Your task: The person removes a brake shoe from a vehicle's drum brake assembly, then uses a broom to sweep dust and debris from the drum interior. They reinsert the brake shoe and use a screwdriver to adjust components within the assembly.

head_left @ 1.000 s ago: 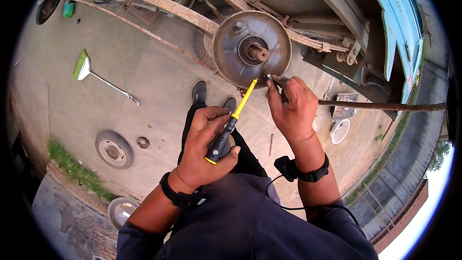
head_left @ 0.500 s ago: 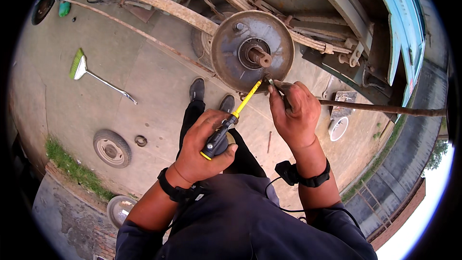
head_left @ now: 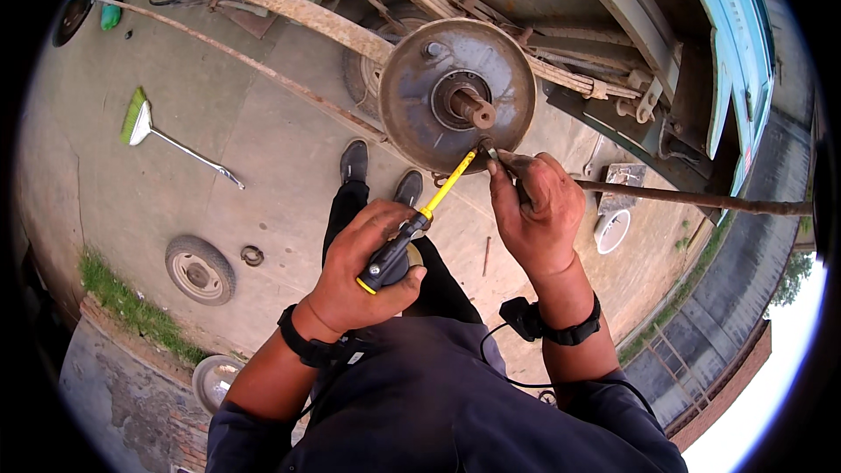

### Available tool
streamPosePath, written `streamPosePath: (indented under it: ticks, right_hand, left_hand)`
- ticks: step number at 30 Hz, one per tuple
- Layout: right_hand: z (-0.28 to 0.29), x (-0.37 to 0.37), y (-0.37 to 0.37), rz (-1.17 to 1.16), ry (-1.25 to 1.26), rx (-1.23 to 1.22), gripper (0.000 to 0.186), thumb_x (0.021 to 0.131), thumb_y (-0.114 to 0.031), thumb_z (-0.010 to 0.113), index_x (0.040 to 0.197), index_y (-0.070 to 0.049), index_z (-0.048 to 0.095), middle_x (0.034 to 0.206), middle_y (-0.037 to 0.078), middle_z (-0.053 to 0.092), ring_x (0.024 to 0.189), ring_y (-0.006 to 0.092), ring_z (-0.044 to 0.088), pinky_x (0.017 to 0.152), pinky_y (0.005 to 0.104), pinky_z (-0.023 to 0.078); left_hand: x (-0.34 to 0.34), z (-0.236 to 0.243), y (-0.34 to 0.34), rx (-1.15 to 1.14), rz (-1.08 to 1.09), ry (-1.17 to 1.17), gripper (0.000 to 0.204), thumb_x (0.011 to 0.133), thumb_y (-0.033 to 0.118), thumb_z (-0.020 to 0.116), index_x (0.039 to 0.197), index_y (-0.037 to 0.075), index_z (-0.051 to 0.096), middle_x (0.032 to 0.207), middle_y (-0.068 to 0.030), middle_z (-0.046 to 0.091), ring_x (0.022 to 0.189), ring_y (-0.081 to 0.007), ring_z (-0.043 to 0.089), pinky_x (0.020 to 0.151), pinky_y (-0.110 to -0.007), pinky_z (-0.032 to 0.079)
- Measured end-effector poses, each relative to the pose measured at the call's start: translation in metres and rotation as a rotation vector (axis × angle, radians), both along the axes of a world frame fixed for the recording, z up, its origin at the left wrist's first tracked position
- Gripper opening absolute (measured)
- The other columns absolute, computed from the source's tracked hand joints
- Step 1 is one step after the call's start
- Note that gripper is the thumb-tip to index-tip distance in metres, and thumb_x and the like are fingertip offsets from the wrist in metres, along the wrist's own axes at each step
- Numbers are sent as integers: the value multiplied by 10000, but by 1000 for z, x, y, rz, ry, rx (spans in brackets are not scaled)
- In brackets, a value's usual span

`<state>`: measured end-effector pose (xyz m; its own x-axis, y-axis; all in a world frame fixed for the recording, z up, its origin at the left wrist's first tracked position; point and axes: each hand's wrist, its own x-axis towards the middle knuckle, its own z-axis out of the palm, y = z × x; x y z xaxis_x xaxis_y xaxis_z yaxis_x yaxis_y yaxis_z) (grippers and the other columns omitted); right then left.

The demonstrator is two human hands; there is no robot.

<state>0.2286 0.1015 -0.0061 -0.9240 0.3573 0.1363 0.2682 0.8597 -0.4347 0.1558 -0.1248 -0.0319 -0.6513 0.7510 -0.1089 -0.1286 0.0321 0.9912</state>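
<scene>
My left hand (head_left: pixel 372 258) is wrapped around the black handle of a tool with a long yellow shaft (head_left: pixel 450 182). The shaft's tip meets the lower edge of a round brown metal backing plate (head_left: pixel 412 114), just below the rusty axle stub (head_left: pixel 473 109) at its centre. Close beside that tip, my right hand (head_left: pixel 547 210) pinches a small dark tool with a flat metal end (head_left: pixel 491 153), held against the same spot. Its grip is mostly hidden by my fingers.
A rusty rod (head_left: pixel 692 197) runs right from behind my right hand. Vehicle frame beams (head_left: pixel 263 4) and a blue body panel (head_left: pixel 740 61) hang above. On the ground lie a broom (head_left: pixel 137 119), a small wheel (head_left: pixel 201 270), a ring (head_left: pixel 252 256) and a white bowl (head_left: pixel 611 231).
My left hand and its tool have shifted slightly left and down at the handle end, the tip staying at the plate. My right hand stays nearly in place.
</scene>
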Motion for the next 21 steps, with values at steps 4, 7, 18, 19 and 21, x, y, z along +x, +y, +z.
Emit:
streamPosePath:
  ticks: [4, 7, 18, 19, 21]
  right_hand:
    - [0, 0, 0, -6, -6, -3, 181, 816, -100, 802, 828, -99, 621, 711, 72, 590, 611, 306, 599, 516, 391, 460]
    - [2, 0, -1, -8, -11, -4, 191, 810, -91, 806, 820, -99, 616, 711, 75, 590, 614, 308, 599, 519, 389, 463]
    - [1, -1, -1, 5, 16, -5, 170, 806, -81, 809, 868, -98, 652, 717, 67, 598, 616, 291, 601, 518, 380, 462]
    - [1, -1, -1, 7, 13, -1, 169, 806, -81, 810, 874, -98, 655, 717, 67, 598, 616, 290, 601, 517, 380, 461]
    - [2, -1, 0, 7, 5, 0, 168, 806, -83, 810, 876, -97, 658, 716, 67, 597, 616, 288, 601, 517, 380, 460]
  left_hand:
    - [-11, -6, -3, 16, -68, 4, 511, 738, 49, 772, 1215, -32, 606, 1118, -181, 643, 997, -342, 641, 912, -385, 515]
    - [-19, -5, -4, 8, -94, 23, 503, 739, 48, 770, 1209, -30, 608, 1113, -179, 647, 985, -341, 645, 899, -386, 519]
    - [-31, -7, 0, -52, -186, 343, 515, 693, 48, 769, 1184, -6, 624, 1130, -179, 652, 983, -364, 668, 866, -407, 556]
    - [-34, -8, 0, -46, -208, 368, 498, 693, 41, 762, 1168, -12, 623, 1121, -184, 654, 994, -369, 674, 870, -415, 561]
    - [-42, -9, 0, -34, -250, 418, 464, 693, 27, 748, 1136, -25, 620, 1103, -194, 657, 1016, -379, 687, 878, -432, 571]
